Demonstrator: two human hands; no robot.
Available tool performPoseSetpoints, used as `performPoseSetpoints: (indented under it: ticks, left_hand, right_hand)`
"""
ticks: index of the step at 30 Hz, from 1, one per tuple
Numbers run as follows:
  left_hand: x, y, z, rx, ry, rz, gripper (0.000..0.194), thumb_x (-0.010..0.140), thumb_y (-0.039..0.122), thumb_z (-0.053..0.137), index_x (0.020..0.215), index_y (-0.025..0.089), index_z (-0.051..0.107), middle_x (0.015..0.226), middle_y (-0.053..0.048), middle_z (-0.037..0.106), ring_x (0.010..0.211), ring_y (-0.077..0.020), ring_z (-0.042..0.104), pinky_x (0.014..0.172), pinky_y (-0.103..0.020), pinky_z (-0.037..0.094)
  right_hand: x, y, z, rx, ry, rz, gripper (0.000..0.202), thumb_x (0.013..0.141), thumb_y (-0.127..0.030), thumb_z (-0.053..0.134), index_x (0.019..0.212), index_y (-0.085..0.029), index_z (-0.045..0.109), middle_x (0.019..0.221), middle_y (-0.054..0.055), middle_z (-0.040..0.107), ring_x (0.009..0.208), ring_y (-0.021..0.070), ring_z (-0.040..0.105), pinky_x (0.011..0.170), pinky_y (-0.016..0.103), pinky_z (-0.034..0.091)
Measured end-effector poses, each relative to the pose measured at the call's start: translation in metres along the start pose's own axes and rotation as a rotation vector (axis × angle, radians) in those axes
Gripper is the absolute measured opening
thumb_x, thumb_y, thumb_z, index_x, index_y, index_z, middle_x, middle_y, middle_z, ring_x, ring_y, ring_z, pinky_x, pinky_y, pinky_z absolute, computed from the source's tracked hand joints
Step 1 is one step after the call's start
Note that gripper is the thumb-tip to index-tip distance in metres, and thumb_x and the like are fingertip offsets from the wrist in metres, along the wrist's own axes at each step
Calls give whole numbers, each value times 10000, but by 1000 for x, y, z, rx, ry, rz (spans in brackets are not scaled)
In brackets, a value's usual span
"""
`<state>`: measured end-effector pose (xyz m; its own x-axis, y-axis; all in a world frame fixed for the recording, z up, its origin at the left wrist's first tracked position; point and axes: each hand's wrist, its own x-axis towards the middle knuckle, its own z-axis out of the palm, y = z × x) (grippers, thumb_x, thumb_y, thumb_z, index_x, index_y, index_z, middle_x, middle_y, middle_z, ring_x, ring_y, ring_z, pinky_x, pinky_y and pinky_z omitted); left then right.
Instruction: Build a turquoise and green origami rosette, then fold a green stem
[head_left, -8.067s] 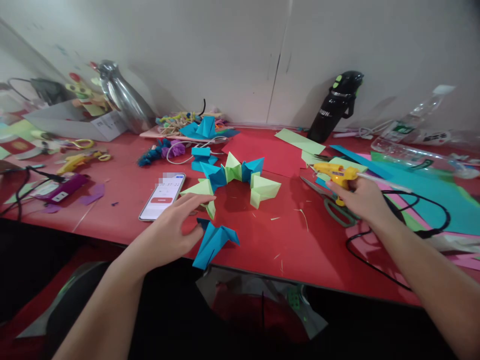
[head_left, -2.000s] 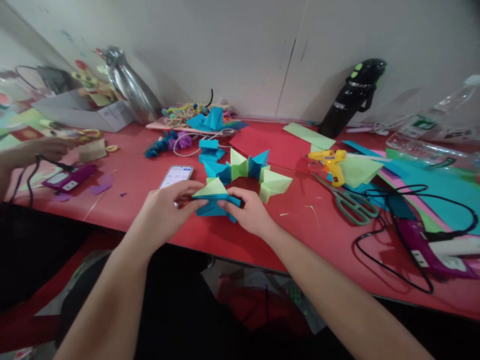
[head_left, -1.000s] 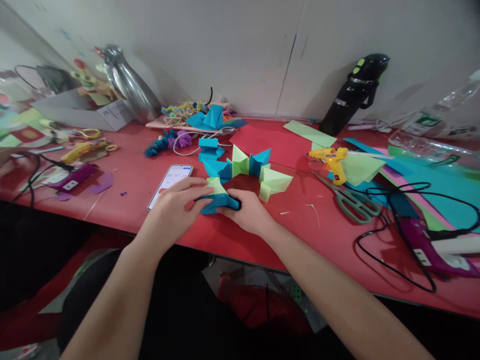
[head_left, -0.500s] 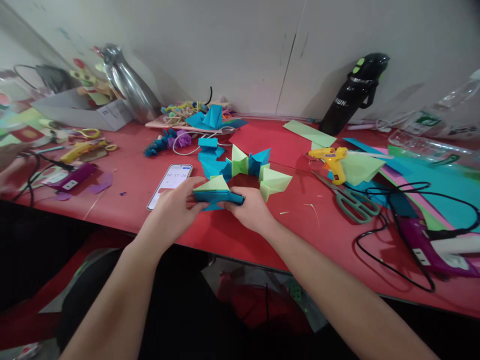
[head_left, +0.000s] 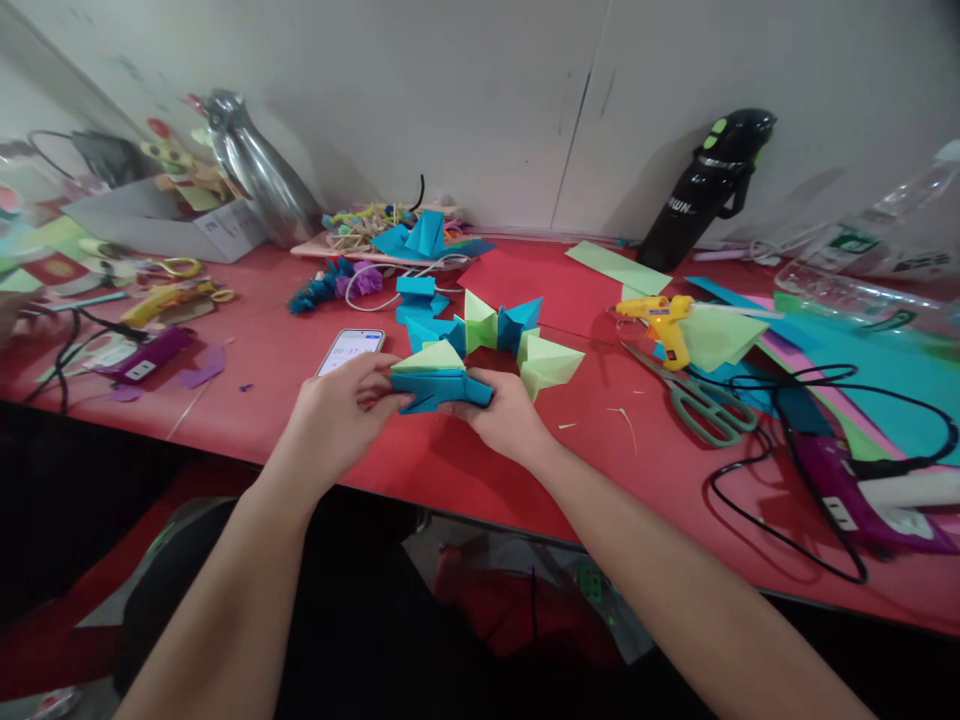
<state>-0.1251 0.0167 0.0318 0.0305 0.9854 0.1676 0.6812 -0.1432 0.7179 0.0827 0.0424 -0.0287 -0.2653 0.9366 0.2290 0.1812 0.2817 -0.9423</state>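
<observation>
Head view: the fingers of the left hand (head_left: pixel 334 415) grasp the left end of a blue folded paper (head_left: pixel 441 388), while the right hand (head_left: pixel 504 412) grips its right end. A light green folded piece (head_left: pixel 429 357) lies along its upper edge; whether the two are joined cannot be told. The held paper is at the clock's centre, near the front edge of the red tabletop (head_left: pixel 592 480).

Just beyond it, from 12 round to 3 o'clock, curves a row of standing folded pieces (head_left: pixel 517 327), alternating blue and green. The phone (head_left: pixel 352 345) lies between 9 and 10, partly behind the left hand. Farther out, the yellow glue gun (head_left: pixel 664 325) is between 2 and 3, with the scissors (head_left: pixel 701 400) at 3, near it. A black bottle (head_left: pixel 705 190) leans at 2, and a steel jug (head_left: pixel 262 170) is near 11.
</observation>
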Motion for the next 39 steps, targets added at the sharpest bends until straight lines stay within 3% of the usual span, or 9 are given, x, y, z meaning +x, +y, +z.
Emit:
performPoseSetpoints:
  ticks: [5,9,21,34,39]
  left_hand:
    - [0,-1,-4,8,-54,-10,190,806,389,720,888,221,684,843,-8,766,817,-207,743,805,-316,593]
    - [0,1,-7,86,-74,-3,240,830,440,693,747,219,646,739,11,740,747,-191,721,729,-286,575]
    - [1,6,-4,-30,-126,-31,301,856,484,659,744,205,636,713,-8,723,767,-209,740,692,-289,584]
    - [0,6,1,-17,-18,-14,252,766,411,745,747,186,633,721,-4,703,731,-194,713,666,-269,587]
    - [1,2,0,21,-13,-18,213,766,381,747,763,191,651,745,-3,733,739,-187,723,678,-250,573]
  right_hand:
    - [0,-1,0,52,-13,11,106,783,-288,738,812,-197,691,719,-14,619,669,158,532,618,278,432]
    - [0,-4,2,111,-41,-13,170,792,-297,728,924,-197,688,826,2,673,743,173,585,681,290,471]
    - [2,-6,3,224,54,61,214,749,-337,769,868,-181,684,819,13,717,742,182,627,690,309,502]
    - [0,-8,-1,137,48,89,225,719,-362,801,797,-184,687,732,-2,674,672,166,578,626,291,460]
    - [-1,-11,0,172,24,46,255,740,-388,789,868,-190,692,770,-8,658,697,159,555,647,278,450]
